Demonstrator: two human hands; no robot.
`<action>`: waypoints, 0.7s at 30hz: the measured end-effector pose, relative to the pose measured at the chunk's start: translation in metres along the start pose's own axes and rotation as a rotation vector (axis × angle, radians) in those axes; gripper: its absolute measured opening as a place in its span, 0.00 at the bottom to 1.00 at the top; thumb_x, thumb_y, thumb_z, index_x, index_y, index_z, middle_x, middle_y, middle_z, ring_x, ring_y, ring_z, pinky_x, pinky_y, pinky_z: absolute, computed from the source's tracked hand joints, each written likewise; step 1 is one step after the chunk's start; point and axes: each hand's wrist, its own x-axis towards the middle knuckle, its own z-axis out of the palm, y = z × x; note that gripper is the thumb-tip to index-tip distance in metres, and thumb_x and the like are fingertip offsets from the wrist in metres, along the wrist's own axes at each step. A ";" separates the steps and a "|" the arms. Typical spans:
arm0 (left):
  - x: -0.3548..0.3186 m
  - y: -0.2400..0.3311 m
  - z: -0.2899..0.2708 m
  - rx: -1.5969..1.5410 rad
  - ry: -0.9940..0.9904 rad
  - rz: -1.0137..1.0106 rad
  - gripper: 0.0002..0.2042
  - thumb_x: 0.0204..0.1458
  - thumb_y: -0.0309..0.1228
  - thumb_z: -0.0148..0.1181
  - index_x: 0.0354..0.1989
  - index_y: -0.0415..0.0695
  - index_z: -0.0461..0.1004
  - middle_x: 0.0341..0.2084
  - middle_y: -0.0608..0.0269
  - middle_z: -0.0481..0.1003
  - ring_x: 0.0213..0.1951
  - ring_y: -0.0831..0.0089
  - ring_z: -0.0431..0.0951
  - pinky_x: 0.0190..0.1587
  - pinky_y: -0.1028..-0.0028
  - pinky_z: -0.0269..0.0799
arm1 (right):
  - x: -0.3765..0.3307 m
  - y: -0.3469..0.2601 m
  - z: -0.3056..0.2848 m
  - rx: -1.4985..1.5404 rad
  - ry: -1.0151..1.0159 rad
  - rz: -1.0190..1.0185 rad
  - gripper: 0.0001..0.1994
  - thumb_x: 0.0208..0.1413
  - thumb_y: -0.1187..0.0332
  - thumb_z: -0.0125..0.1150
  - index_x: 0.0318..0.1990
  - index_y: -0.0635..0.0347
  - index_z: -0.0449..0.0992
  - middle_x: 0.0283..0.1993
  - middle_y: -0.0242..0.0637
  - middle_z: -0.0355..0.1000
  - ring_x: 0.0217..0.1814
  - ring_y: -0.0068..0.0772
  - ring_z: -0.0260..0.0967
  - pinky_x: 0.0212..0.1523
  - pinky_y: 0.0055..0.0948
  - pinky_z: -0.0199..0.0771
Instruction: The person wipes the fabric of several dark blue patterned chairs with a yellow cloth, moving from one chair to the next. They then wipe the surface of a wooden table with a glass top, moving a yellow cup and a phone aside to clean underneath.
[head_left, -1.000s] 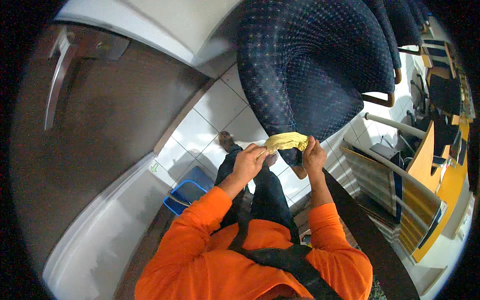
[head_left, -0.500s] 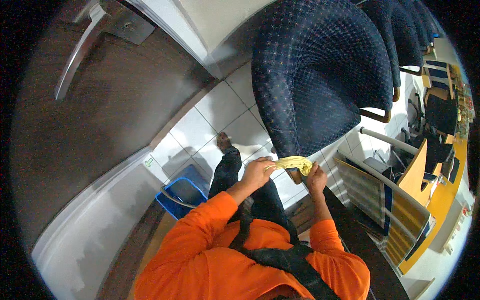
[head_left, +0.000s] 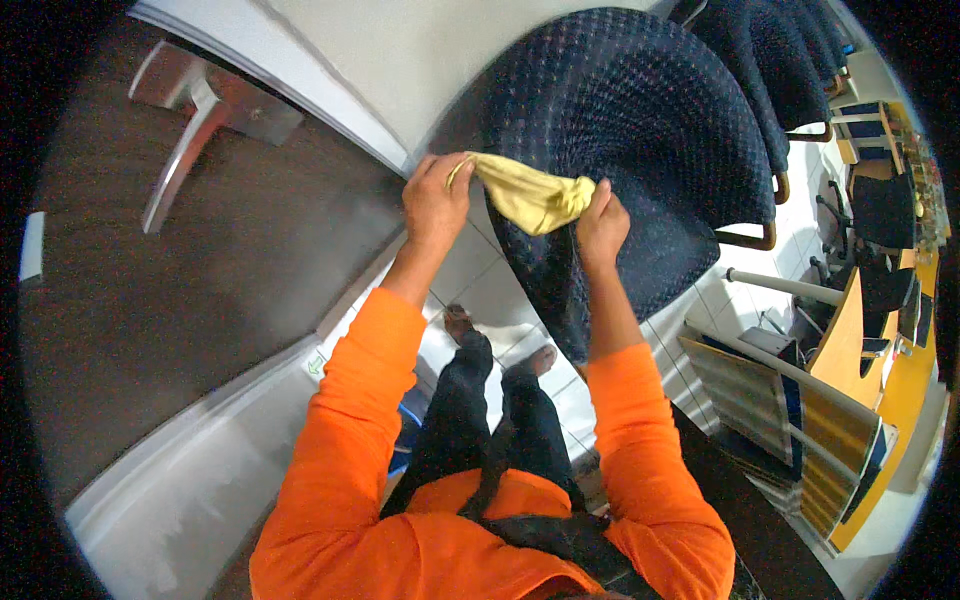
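A yellow cloth (head_left: 525, 192) is stretched between my two hands, with its right end bunched up. My left hand (head_left: 437, 203) pinches the left end of it, close to the dark door (head_left: 220, 290). The bunched end is gripped by my right hand (head_left: 603, 228), fingers closed. Behind the cloth stands a dark blue patterned armchair (head_left: 670, 140), and the cloth overlaps it in view. Both arms reach forward in orange sleeves.
A metal door handle (head_left: 185, 150) juts from the door at upper left. More dark blue chairs (head_left: 765, 75) line up beyond the first. At right are a wood-topped desk (head_left: 845, 330) and a black office chair (head_left: 882, 212). Part of a blue bin (head_left: 405, 440) shows beside my leg.
Both hands have risen and reached forward with the cloth, from in front of my legs to before the armchair. The cloth now hangs more spread out, and my arms cover most of the blue bin.
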 end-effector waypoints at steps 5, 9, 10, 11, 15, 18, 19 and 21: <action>0.049 -0.017 0.024 -0.006 0.056 -0.107 0.11 0.51 0.35 0.61 0.36 0.40 0.78 0.31 0.50 0.77 0.35 0.53 0.78 0.39 0.62 0.72 | 0.076 -0.048 0.021 0.039 0.059 0.000 0.26 0.63 0.52 0.41 0.25 0.67 0.75 0.28 0.58 0.72 0.31 0.61 0.70 0.34 0.50 0.66; -0.006 -0.033 0.032 -0.105 -0.070 -0.022 0.10 0.51 0.33 0.61 0.37 0.39 0.77 0.31 0.48 0.77 0.34 0.51 0.78 0.37 0.61 0.72 | 0.033 0.009 0.016 -0.263 -0.104 -0.157 0.26 0.62 0.53 0.44 0.24 0.67 0.75 0.26 0.58 0.72 0.29 0.62 0.70 0.34 0.51 0.69; -0.036 -0.017 0.029 -0.183 -0.152 -0.071 0.09 0.51 0.32 0.61 0.37 0.40 0.77 0.32 0.48 0.77 0.34 0.51 0.78 0.36 0.61 0.72 | 0.008 0.047 0.005 -0.344 -0.168 -0.109 0.25 0.62 0.53 0.44 0.25 0.67 0.76 0.26 0.57 0.72 0.30 0.61 0.71 0.34 0.51 0.69; -0.060 -0.002 0.019 -0.272 -0.283 -0.048 0.08 0.52 0.32 0.60 0.36 0.41 0.78 0.31 0.50 0.77 0.35 0.52 0.77 0.37 0.61 0.72 | -0.018 0.072 -0.013 -0.419 -0.232 -0.059 0.24 0.62 0.54 0.44 0.26 0.67 0.76 0.27 0.57 0.72 0.30 0.60 0.71 0.34 0.51 0.70; -0.195 -0.002 -0.012 -0.242 -0.767 -0.199 0.09 0.53 0.36 0.57 0.38 0.48 0.79 0.33 0.52 0.77 0.37 0.53 0.77 0.39 0.58 0.71 | -0.122 0.093 -0.070 -0.370 -0.308 0.316 0.22 0.63 0.54 0.43 0.33 0.64 0.78 0.33 0.57 0.74 0.38 0.61 0.71 0.41 0.50 0.70; -0.228 0.033 -0.019 -0.267 -1.071 -0.246 0.11 0.52 0.37 0.58 0.39 0.46 0.78 0.36 0.51 0.76 0.39 0.52 0.76 0.42 0.58 0.71 | -0.142 0.064 -0.114 -0.495 -0.359 0.352 0.23 0.63 0.55 0.42 0.33 0.67 0.77 0.32 0.57 0.74 0.37 0.60 0.72 0.39 0.47 0.71; -0.234 0.037 -0.019 -0.317 -1.132 -0.252 0.11 0.52 0.37 0.59 0.40 0.45 0.78 0.35 0.52 0.76 0.39 0.52 0.76 0.42 0.58 0.71 | -0.147 0.063 -0.126 -0.548 -0.382 0.308 0.23 0.63 0.54 0.43 0.35 0.67 0.77 0.34 0.58 0.74 0.37 0.59 0.72 0.39 0.46 0.71; -0.221 0.063 -0.027 -0.450 -1.141 -0.210 0.12 0.51 0.36 0.60 0.41 0.44 0.77 0.35 0.52 0.76 0.40 0.51 0.76 0.42 0.59 0.71 | -0.160 0.098 -0.149 -0.216 -0.249 0.627 0.21 0.62 0.53 0.45 0.40 0.63 0.77 0.36 0.50 0.76 0.34 0.46 0.75 0.34 0.38 0.73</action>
